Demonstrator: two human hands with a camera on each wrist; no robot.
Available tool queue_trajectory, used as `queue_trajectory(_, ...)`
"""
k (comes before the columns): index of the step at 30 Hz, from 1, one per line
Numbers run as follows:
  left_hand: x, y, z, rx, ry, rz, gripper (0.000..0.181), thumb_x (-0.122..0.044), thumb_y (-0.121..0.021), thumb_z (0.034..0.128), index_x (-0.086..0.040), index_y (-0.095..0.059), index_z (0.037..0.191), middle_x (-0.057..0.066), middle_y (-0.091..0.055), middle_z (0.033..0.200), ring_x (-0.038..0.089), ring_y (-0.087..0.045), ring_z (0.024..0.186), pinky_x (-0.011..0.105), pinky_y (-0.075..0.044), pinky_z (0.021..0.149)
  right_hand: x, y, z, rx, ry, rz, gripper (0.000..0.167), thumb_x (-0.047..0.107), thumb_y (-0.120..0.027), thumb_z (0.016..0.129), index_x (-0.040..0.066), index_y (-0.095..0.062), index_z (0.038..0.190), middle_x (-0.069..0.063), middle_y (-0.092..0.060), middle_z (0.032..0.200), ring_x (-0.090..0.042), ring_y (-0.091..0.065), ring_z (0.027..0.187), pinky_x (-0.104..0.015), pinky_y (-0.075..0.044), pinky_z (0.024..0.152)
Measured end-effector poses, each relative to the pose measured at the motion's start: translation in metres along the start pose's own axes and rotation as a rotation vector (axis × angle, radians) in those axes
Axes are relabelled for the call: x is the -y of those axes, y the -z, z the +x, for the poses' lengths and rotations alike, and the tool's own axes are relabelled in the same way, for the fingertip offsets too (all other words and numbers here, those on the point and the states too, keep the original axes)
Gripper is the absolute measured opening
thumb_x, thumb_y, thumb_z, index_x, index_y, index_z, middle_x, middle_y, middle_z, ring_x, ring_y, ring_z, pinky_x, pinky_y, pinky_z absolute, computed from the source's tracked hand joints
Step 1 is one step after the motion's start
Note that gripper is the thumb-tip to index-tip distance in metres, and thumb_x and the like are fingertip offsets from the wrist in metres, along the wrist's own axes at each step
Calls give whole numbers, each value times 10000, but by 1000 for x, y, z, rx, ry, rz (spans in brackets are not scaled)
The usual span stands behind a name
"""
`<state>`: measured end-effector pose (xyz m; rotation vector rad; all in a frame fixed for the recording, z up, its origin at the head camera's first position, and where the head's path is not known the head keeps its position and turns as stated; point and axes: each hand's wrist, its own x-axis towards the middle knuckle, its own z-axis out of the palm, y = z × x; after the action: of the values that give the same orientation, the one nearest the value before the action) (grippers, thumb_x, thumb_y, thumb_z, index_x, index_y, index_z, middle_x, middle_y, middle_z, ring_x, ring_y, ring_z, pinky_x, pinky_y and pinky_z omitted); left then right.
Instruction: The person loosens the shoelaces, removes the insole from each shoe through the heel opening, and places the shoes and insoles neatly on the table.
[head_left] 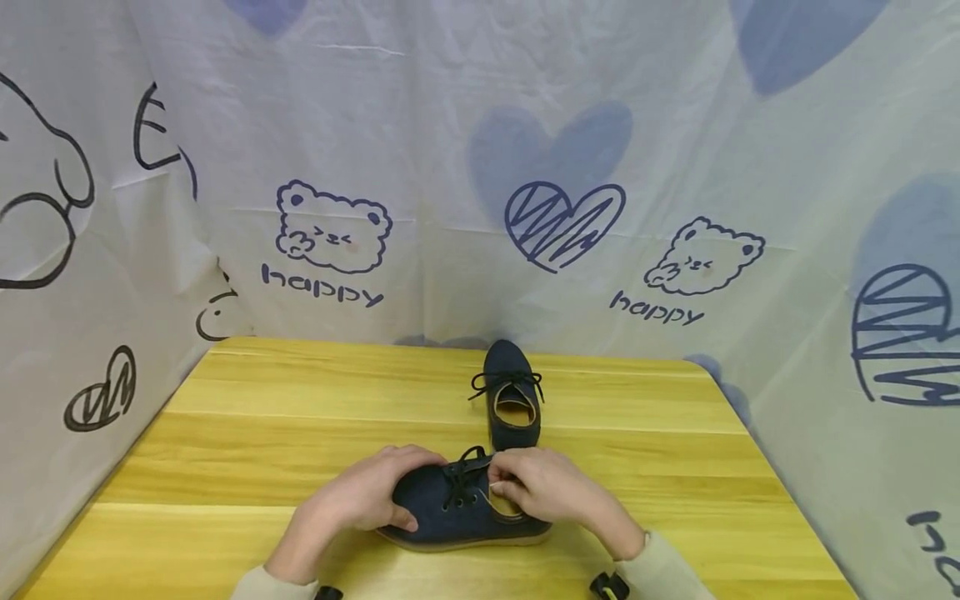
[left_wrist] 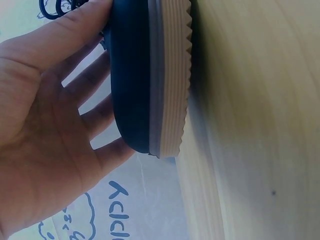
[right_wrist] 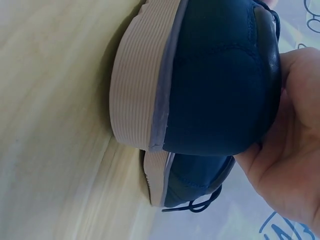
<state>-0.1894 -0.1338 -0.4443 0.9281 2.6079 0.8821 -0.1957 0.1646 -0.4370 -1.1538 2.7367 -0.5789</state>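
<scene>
A dark navy lace-up shoe (head_left: pixel 480 525) lies sole down across the front of the table, toe to the left, its black laces (head_left: pixel 456 487) tied in a bow. My left hand (head_left: pixel 363 493) holds it round the toe, thumb on the near side and fingers on the far side. In the left wrist view the toe (left_wrist: pixel 131 85) sits between thumb and fingers, above a ribbed tan sole (left_wrist: pixel 174 75). At the shoe's opening, my right hand (head_left: pixel 553 485) has curled fingers pinching the edge near the tongue. Its fingertips are hidden behind the heel (right_wrist: pixel 215 90) in the right wrist view.
The matching shoe (head_left: pixel 517 437) stands just behind, toe pointing away, laces in a bow. Both rest on a yellow wood-grain table (head_left: pixel 300 417). A white printed cloth (head_left: pixel 450 167) hangs along the table's back and sides.
</scene>
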Motion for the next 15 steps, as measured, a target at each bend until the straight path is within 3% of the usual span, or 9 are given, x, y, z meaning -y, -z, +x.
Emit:
queue_trajectory(5,0,0,-1,0,-6,1,795,-128,-949,729,-197,-602,1441,44,-607,1430,328,-537,1298,570,-457,1058,-2,-1,1,-6,-7,36,81,290,-606,1068,282,-641,995,192,-523,764,10,-466,616,-219,-390,567)
queue_trajectory(15,1,0,1,-4,-15,7,791,-130,-951,731,-200,-604,1438,40,-605,1432,324,-540,1301,561,-461,1060,-1,-4,4,-69,-19,50,102,331,-581,1073,291,-668,1036,197,-581,820,15,-479,635,-223,-404,591)
